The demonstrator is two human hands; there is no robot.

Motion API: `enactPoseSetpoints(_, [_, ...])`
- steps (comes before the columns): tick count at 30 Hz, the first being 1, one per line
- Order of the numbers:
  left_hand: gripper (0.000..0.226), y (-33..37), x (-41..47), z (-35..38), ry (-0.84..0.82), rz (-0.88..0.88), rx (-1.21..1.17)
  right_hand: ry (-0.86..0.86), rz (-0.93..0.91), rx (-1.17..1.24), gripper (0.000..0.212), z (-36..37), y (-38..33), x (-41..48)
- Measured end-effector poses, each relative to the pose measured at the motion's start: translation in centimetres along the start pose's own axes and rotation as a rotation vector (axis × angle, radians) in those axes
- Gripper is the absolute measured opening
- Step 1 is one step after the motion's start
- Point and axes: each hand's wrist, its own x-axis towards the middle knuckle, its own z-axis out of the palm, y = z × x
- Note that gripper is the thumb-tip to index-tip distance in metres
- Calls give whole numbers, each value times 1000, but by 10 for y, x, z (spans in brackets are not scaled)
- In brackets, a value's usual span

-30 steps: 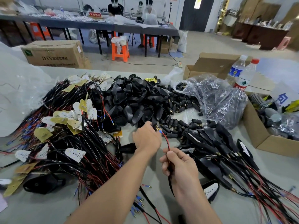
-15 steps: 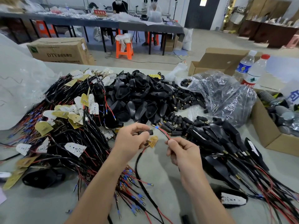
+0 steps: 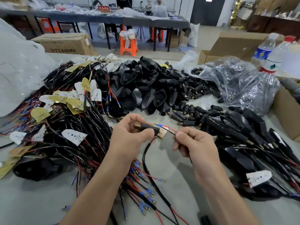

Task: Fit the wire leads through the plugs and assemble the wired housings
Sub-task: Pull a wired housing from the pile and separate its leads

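My left hand (image 3: 129, 135) grips a short black plug (image 3: 149, 127) with a brass tip, held level above the table. My right hand (image 3: 193, 143) pinches a red and black wire lead (image 3: 170, 129); its blue-sleeved end points at the plug's right end, a small gap away. A small tan circuit board (image 3: 162, 132) hangs just behind the plug, with a black cable (image 3: 146, 156) dropping from it. A heap of black housings (image 3: 142, 88) lies behind my hands, loose black plugs (image 3: 191, 109) to its right.
A big tangle of wired boards (image 3: 68, 114) fills the left of the table. Assembled wired housings (image 3: 253, 138) lie at the right. A clear plastic bag (image 3: 235, 82), two water bottles (image 3: 267, 54) and cardboard boxes (image 3: 289, 111) stand at the far right.
My left hand has come back from the plug pile holding a plug. Both hands have drawn toward me, and the lead's end now points at the plug.
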Motion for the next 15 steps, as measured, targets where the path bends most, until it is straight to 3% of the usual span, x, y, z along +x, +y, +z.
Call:
enactPoseSetpoints(6, [30,4,0,-8,-83,-92,-370,23,-6,50,26,-5,1,-2])
enactPoseSetpoints(11, [12,3,-1,-5,-114,-119,-398,27,-10,87,12,-3,-1,-5])
enactPoseSetpoints(15, [25,0,-1,-2,-117,-134,-370,22,-12,129,27,-5,-4,-3])
